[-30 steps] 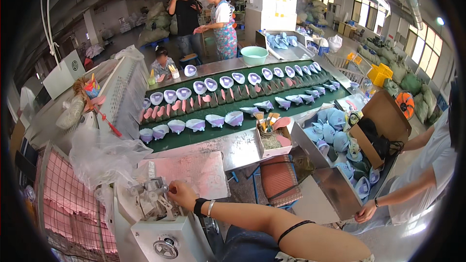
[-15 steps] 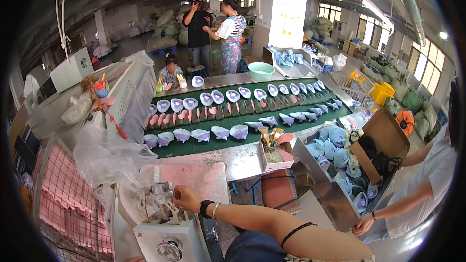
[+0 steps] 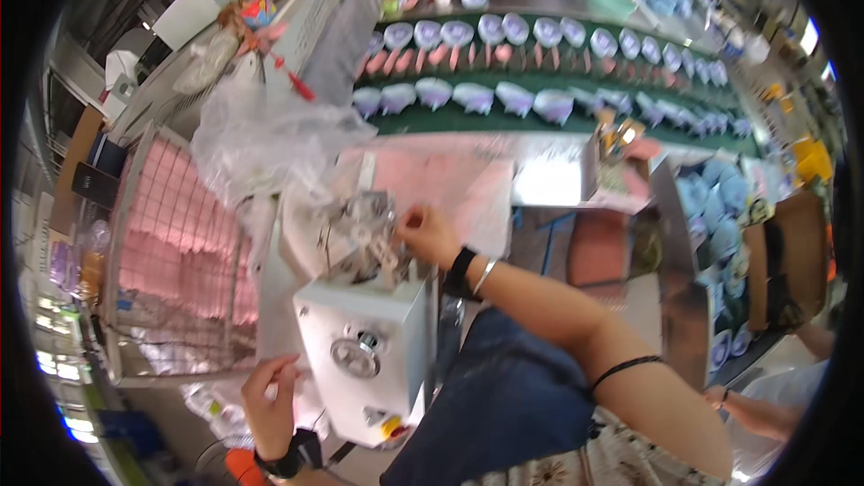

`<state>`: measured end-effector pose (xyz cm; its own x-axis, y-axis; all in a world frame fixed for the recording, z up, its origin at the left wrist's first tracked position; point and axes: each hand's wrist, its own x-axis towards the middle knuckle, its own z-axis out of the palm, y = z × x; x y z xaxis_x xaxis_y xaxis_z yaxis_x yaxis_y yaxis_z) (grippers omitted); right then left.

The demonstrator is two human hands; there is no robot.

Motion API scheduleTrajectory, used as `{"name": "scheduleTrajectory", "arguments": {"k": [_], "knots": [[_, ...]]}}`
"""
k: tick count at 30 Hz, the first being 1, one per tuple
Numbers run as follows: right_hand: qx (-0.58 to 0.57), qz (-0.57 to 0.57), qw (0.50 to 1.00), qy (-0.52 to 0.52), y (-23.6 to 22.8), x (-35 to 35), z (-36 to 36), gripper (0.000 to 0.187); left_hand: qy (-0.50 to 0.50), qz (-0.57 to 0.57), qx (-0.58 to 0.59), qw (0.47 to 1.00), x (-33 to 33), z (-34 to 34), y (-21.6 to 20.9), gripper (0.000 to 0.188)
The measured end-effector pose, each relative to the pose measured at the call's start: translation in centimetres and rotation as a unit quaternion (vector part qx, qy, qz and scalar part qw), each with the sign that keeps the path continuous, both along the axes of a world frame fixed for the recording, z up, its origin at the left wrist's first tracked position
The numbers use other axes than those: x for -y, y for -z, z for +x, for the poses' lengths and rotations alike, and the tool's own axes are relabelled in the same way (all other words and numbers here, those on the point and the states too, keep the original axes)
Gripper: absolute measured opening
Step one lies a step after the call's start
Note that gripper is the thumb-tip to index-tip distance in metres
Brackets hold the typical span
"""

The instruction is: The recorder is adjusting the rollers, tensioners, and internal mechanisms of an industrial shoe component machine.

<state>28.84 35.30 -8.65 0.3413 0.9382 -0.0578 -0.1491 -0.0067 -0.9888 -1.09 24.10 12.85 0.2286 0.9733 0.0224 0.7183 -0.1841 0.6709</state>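
Observation:
In front of me stands a white box-shaped machine (image 3: 360,328), a round metal handwheel (image 3: 355,357) on its front and a metal mechanism (image 3: 360,229) on top. My right hand (image 3: 427,236) is at the right side of that mechanism, fingers curled together; what they pinch, if anything, is too blurred to name. Left of the machine's lower body, my left hand (image 3: 270,400) is raised with fingers bent and apart, holding nothing visible. Behind the mechanism a pale pink sheet (image 3: 441,189) covers part of the worktop.
Rows of white-and-purple shoe uppers (image 3: 472,97) lie on a green belt (image 3: 432,124) at the back. Clear plastic (image 3: 261,139) hangs left of the machine, above a wire cage (image 3: 180,252) with pink material. At right are a tray of brushes (image 3: 612,175), blue pieces (image 3: 720,193) and a co-worker's arm (image 3: 760,414).
The view has tilted down and shifted left, so the machine shows more fully. My left hand has come into view almost whole. My right hand stays by the mechanism.

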Motion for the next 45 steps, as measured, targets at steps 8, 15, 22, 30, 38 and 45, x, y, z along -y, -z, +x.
{"name": "scheduleTrajectory", "arguments": {"k": [8, 15, 22, 30, 38, 45], "knots": [[0.064, -0.033, 0.997, -0.019, -1.2, -0.3, 0.6, 0.02, -0.049, -0.032, 0.048, 0.997, 0.7, 4.4, -1.7, 0.021], [-0.031, 0.009, 0.997, -0.077, 1.0, 0.2, 1.2, 0.018, 0.056, 0.009, -0.143, 0.988, -3.5, 13.1, -5.6, 0.019], [-0.076, 0.052, 0.994, -0.063, -0.1, 1.3, -0.7, 0.006, 0.231, -0.013, -0.254, 0.939, -8.2, 22.1, -4.9, 0.019], [0.218, 0.235, 0.947, -0.029, -0.5, 2.0, 3.5, 0.016, 0.158, 0.006, -0.204, 0.966, -7.3, 20.8, -3.8, 0.019], [0.524, 0.318, 0.763, -0.207, -1.2, 1.0, 4.1, 0.043, 0.026, -0.041, -0.168, 0.985, -0.8, 11.6, -3.5, 0.024], [0.636, 0.356, 0.633, -0.261, -3.0, 0.5, 5.6, 0.056, -0.066, -0.02, -0.037, 0.997, 3.6, 7.7, -3.6, 0.025]]}}
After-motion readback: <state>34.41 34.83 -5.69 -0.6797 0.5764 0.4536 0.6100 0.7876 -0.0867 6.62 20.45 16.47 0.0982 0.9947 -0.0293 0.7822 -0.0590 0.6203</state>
